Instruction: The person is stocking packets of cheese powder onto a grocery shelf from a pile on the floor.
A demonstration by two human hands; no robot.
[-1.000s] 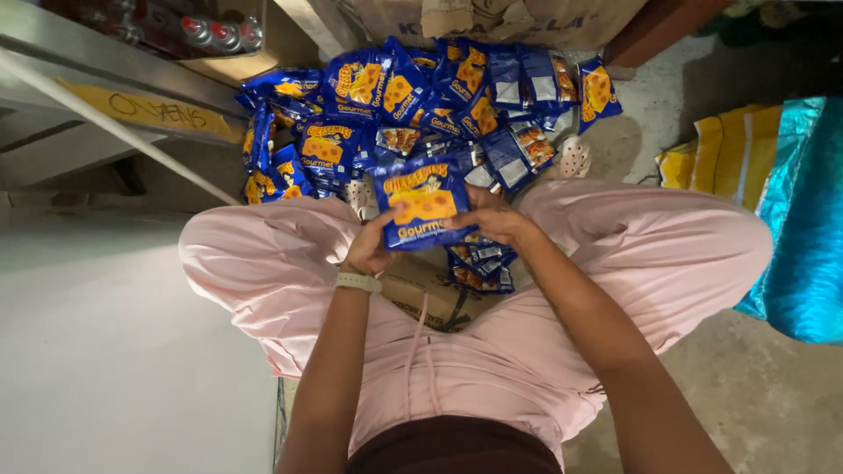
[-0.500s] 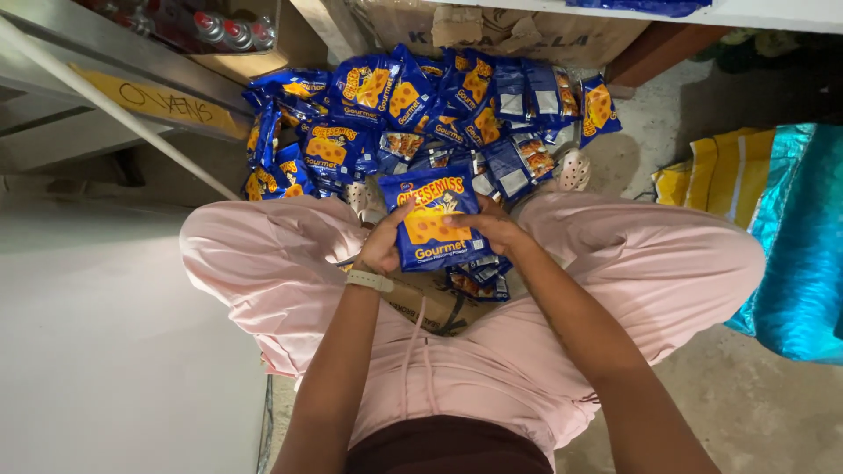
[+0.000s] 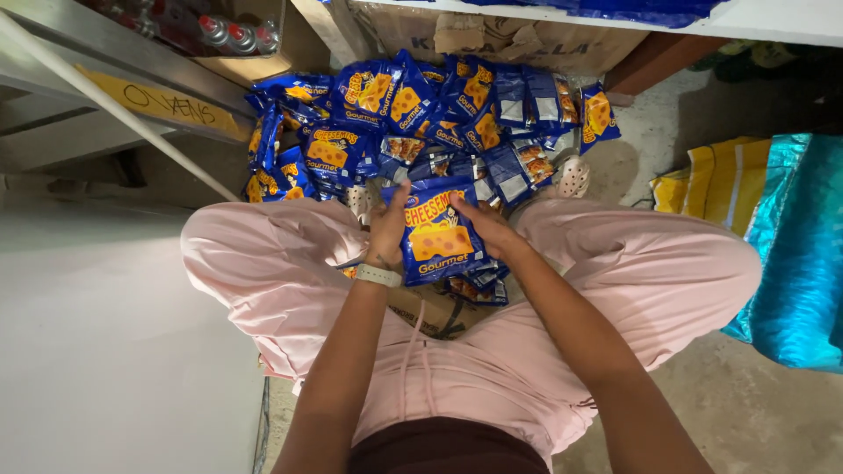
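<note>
At the far left a pale, flat surface fills the view beside the person's leg, and above it a slanted metal shelf edge carries a yellow strip label. A few bottles with red caps lie on that shelf, well away from either hand.

The person sits with knees spread in pink trousers, which leaves a gap between the legs where the work goes on. The left hand, a pale band at its wrist, closes its fingers on the left edge of a blue cheese-snack packet. The thumb side presses the packet's face while the rest of the hand wraps behind, so the packet stays upright and front-on to the camera. Below these fingers, more blue packets sit stacked in the gap, on what looks like a cardboard box; how they are stacked I cannot tell.

Beyond the fingertips, a loose heap of the same blue packets spreads over the floor within arm's reach, probably the supply being drawn from. A brown cardboard carton stands behind the heap under a shelf.

The right hand grips the packet's right edge, fingers curled over its upper corner, matching the left so the packet is held square between both. Right of these fingers a pale perforated shoe shows, then a yellow striped sack and a shiny teal bag on the concrete floor.
</note>
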